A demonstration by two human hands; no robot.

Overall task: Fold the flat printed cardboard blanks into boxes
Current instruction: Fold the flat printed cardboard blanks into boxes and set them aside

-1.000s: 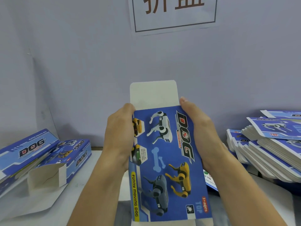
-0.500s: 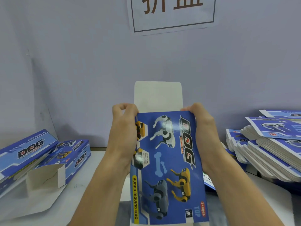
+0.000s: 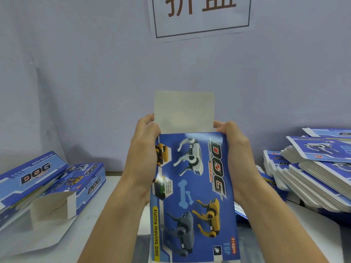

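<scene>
I hold a blue printed "DOG" cardboard box blank point(image 3: 193, 188) upright in front of me, its picture side facing me. A plain white top flap point(image 3: 184, 111) stands up from its far end. My left hand point(image 3: 146, 158) grips the blank's left edge near the top, fingers curled behind the flap's base. My right hand point(image 3: 237, 154) grips the right edge at the same height, fingertips wrapped over the top corner. The blank's lower end runs out of view at the bottom.
Two folded blue boxes point(image 3: 57, 185) lie at the left on the white table point(image 3: 106, 198), one with its end flaps open. A tall slanted stack of flat blanks point(image 3: 315, 179) fills the right side. A grey wall with a paper sign point(image 3: 199, 14) stands close behind.
Both hands slid up the blank's edges and curled round its top corners beside the white flap. The blank came slightly nearer and more upright.
</scene>
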